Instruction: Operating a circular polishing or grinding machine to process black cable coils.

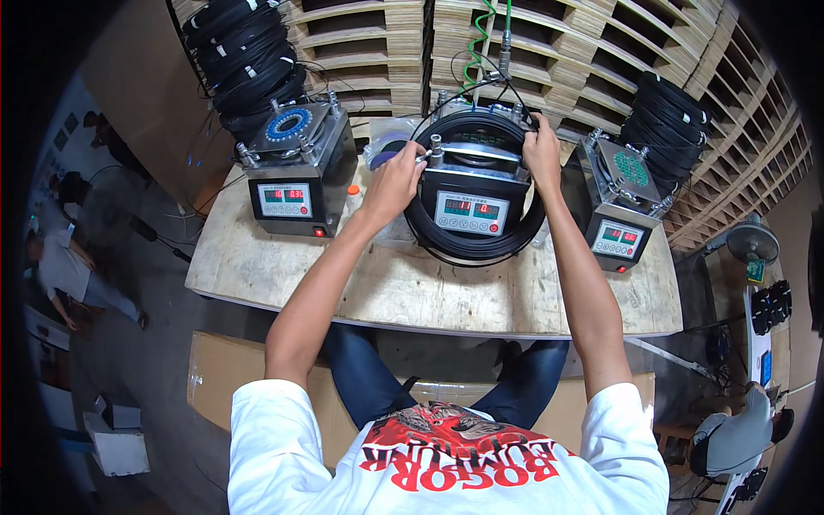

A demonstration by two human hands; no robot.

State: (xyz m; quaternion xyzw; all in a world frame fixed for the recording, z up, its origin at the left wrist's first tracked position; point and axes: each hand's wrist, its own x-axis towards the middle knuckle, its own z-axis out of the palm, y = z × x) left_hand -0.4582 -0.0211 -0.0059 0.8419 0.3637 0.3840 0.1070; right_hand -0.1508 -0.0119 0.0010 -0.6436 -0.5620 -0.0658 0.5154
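A coil of black cable (474, 249) loops around the middle metal machine (515, 202), framing its lit front panel. My left hand (395, 184) is closed in a pinch beside the machine's front-left metal post (436, 148); what its fingertips hold is too small to make out. At the far right side of the coil, my right hand (542, 159) is closed on the black cable, its fingers partly hidden behind it. Both forearms reach forward over the wooden table (412, 296).
Similar machines stand at left (292, 193) and right (620, 202). Cable coils are stacked behind the left machine (249, 77) and the right one (665, 120). A small orange-capped bottle (354, 197) stands near my left forearm. A green coiled hose (475, 43) hangs above; wooden pallets line the back.
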